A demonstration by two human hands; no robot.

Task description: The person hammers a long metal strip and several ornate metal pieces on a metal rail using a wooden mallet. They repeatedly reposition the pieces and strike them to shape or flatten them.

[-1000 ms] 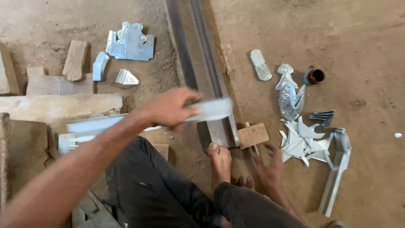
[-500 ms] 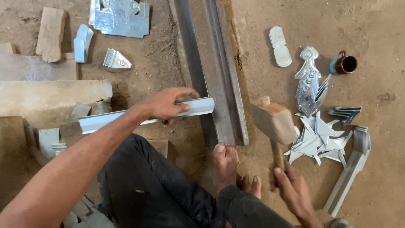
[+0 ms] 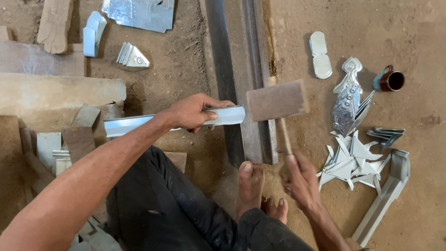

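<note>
My left hand (image 3: 193,113) grips a long folded strip of shiny sheet metal (image 3: 130,124) and holds it level, its right end lying across a dark steel rail (image 3: 234,69) that runs away from me on the dirt floor. My right hand (image 3: 301,179) holds the thin handle of a wooden mallet (image 3: 277,100), whose block head is raised just right of the strip's end, over the rail. My bare feet (image 3: 251,183) rest at the rail's near end, between the two hands.
Cut sheet-metal pieces (image 3: 350,160) lie in a pile at the right, with a shaped metal piece (image 3: 347,100), a small brown cup (image 3: 389,80) and a metal channel (image 3: 385,195). Wooden blocks (image 3: 55,95) and more metal offcuts (image 3: 139,11) lie at the left and top.
My right hand has lifted the mallet from beside my feet up over the rail. My left hand has kept the metal strip on the rail, shifting it slightly.
</note>
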